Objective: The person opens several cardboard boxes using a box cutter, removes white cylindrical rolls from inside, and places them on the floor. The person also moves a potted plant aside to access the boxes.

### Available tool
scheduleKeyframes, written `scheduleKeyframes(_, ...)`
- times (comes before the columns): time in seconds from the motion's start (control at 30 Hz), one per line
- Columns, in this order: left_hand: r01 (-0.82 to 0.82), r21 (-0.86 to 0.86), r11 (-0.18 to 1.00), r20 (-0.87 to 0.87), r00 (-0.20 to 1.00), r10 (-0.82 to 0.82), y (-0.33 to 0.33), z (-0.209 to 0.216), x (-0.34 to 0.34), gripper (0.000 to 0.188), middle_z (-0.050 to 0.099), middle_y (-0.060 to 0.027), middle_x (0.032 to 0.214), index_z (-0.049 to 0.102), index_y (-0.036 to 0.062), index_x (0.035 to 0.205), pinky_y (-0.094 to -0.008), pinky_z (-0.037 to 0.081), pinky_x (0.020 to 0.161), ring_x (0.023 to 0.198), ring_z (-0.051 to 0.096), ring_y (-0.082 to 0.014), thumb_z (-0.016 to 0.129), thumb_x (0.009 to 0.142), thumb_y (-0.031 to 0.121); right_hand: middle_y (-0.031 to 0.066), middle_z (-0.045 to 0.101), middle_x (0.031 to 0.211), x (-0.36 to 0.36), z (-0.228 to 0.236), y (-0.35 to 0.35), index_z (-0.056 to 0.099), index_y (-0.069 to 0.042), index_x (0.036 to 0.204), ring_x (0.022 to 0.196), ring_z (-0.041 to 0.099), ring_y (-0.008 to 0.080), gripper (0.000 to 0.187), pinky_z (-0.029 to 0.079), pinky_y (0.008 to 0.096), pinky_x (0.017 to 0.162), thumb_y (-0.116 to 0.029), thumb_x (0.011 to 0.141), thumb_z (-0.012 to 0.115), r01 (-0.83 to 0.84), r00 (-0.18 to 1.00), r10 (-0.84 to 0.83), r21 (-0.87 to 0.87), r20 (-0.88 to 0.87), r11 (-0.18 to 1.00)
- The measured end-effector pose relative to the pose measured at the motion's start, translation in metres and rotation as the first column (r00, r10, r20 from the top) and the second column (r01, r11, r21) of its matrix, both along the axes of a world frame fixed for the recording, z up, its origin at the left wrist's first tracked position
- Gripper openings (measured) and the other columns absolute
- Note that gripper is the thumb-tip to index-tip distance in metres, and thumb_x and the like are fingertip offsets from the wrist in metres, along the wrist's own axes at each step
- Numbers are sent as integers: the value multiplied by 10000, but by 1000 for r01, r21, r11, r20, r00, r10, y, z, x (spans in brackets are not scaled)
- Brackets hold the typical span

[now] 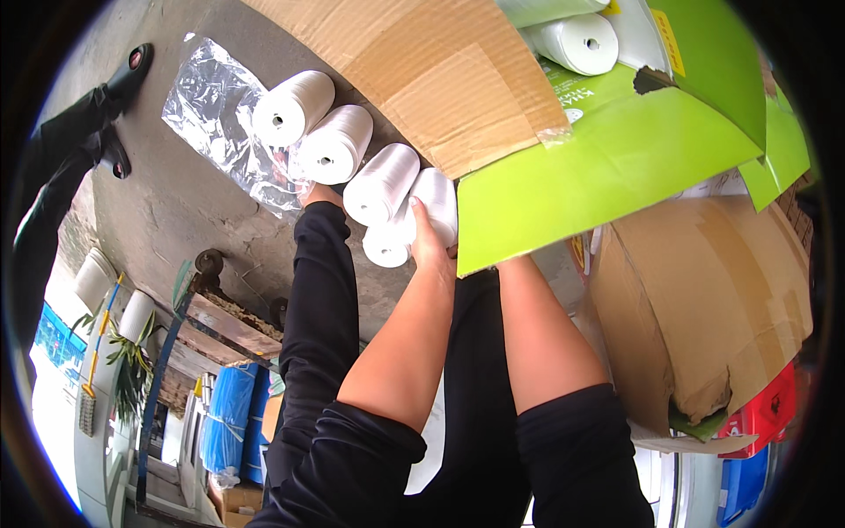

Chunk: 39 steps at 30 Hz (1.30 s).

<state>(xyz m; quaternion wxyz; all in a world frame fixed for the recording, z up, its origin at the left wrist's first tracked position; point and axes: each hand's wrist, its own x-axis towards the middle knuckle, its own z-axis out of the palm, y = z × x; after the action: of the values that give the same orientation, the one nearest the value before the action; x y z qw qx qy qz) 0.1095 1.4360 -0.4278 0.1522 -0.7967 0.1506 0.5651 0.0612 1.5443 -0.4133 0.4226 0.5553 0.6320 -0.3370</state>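
Several white rolls point(336, 141) with hollow cores lie in a slanting row on the ground. My left hand point(429, 238) is at the near end of that row. Its thumb presses against a white roll point(437, 204) and its other fingers are out of sight, so the hand appears closed around the roll. A second roll point(387, 244) lies just left of this hand. My right forearm point(550, 330) reaches up to a lime-green box flap point(607, 172), which hides the right hand and anything it may hold.
A crumpled clear plastic bag point(211, 110) lies left of the rolls. Brown cardboard point(440, 79) leans beyond them. More rolls point(576, 44) sit in the green box. At right stands a torn brown carton point(704, 299); at lower left, a wooden cart point(220, 326). Another person's legs point(66, 158) show far left.
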Motion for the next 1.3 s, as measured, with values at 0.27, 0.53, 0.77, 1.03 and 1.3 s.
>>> scheduleKeyframes(0.27, 274, -141, 951, -57, 957, -285, -35, 109, 52, 652, 503, -165, 1371, 410, -1, 1397, -441, 512, 933, 1234, 535, -270, 678, 904, 332, 185, 599, 1071, 49, 117, -14, 397, 12, 1316, 604, 584, 185, 772, 399, 272, 358, -404, 796, 789, 274, 960, -261, 155, -100, 949)
scheduleKeyframes(0.53, 493, -703, 512, -402, 318, -858, -214, 245, -53, 974, 475, -139, 1276, 332, -7, 1377, -397, 390, 1050, 1208, 495, -245, 826, 716, 510, 134, 528, 1154, 15, 348, -22, 363, 17, 1373, 817, 606, 159, 873, 510, 253, 568, -423, 727, 754, 87, 781, -174, -171, -600, 981)
scheduleKeyframes(0.77, 63, -929, -365, 279, -528, -802, -172, 236, -311, 878, 554, -171, 1130, 462, 52, 1326, -447, 507, 896, 1030, 591, -382, 863, 565, 228, 227, 564, 1206, -188, 289, -36, 445, -77, 1373, 1072, 604, 387, 832, 516, 471, 900, -299, 683, 854, -489, 465, 758, 581, -458, 651)
scheduleKeyframes(1.03, -270, -770, -578, 531, -774, -345, -135, 182, -378, 826, 591, -149, 1109, 480, 98, 1346, -503, 421, 1040, 1078, 599, -360, 812, 616, 298, 246, 650, 1171, -259, 226, -47, 515, -60, 1344, 1079, 654, 373, 810, 540, 450, 892, -459, 694, 788, -863, 384, 923, 366, 29, 348)
scheduleKeyframes(1.3, 43, -811, -584, 235, -889, -392, -191, 232, -388, 924, 632, -265, 1101, 478, -8, 1402, -421, 519, 959, 1015, 650, -406, 767, 595, 335, 128, 709, 1051, -283, 250, -10, 597, -58, 1284, 840, 682, 239, 789, 548, 384, 645, -472, 650, 820, -805, 593, 792, -149, -147, 575)
